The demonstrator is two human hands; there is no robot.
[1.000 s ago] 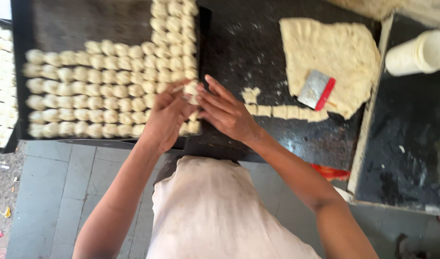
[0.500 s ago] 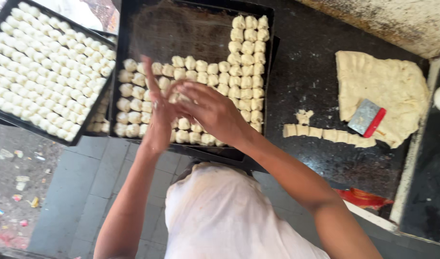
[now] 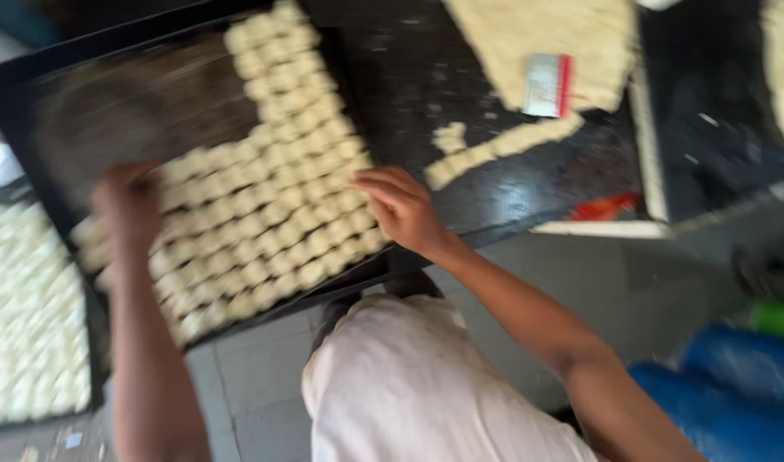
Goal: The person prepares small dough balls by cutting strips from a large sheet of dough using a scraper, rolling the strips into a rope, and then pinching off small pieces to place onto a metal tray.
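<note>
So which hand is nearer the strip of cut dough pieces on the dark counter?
The right hand. It rests at the black tray's right edge, just left of the cut dough strip. The left hand is over the tray's left side, much farther off.

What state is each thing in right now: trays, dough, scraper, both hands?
Black tray: partly filled with dough pieces, its far left part bare.
Second tray: packed with pieces.
Dough sheet: flat, uncut.
Dough strip: cut into pieces.
Scraper: lying on the sheet.
Left hand: on the pieces, blurred.
Right hand: at the tray's near right corner, fingers spread.
</note>
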